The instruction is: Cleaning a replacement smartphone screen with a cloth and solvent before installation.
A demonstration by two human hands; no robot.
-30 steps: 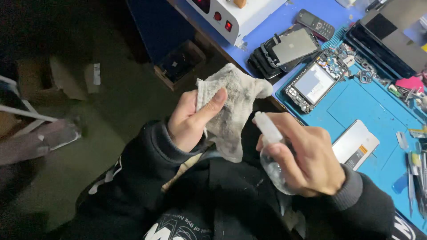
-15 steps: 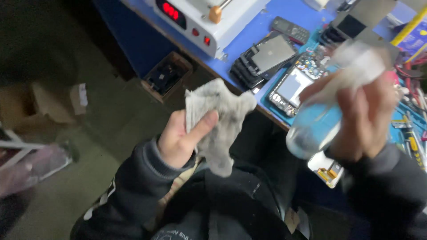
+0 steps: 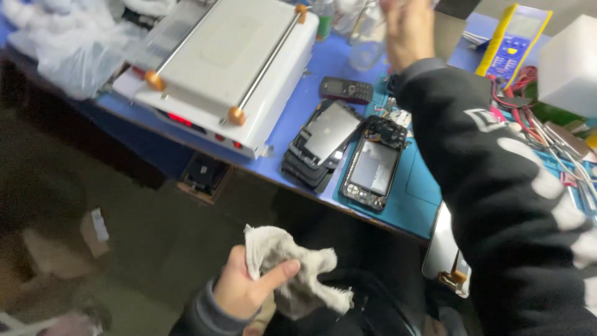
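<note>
My left hand (image 3: 239, 289) is low over my lap, below the table edge, and grips a crumpled, dirty white cloth (image 3: 292, 270) between thumb and fingers. My right hand (image 3: 407, 28) is raised over the far side of the table, blurred, its dark sleeve (image 3: 497, 186) crossing the right of the view. It hovers beside a clear bottle (image 3: 367, 43) standing at the back; whether it holds anything is unclear. An opened phone (image 3: 370, 171) lies on a blue mat (image 3: 416, 199).
A white flat-topped machine with orange knobs (image 3: 230, 68) fills the table's left. Beside it lie a stack of phone screens (image 3: 320, 143) and a small dark keypad phone (image 3: 346, 90). A yellow meter (image 3: 513, 46), white box (image 3: 569, 62) and cables sit right. Plastic bags (image 3: 62, 43) lie far left.
My right hand has swung up from my lap, where it held a spray bottle, to the back of the table. My left hand has dropped lower with the cloth. The view has tilted up.
</note>
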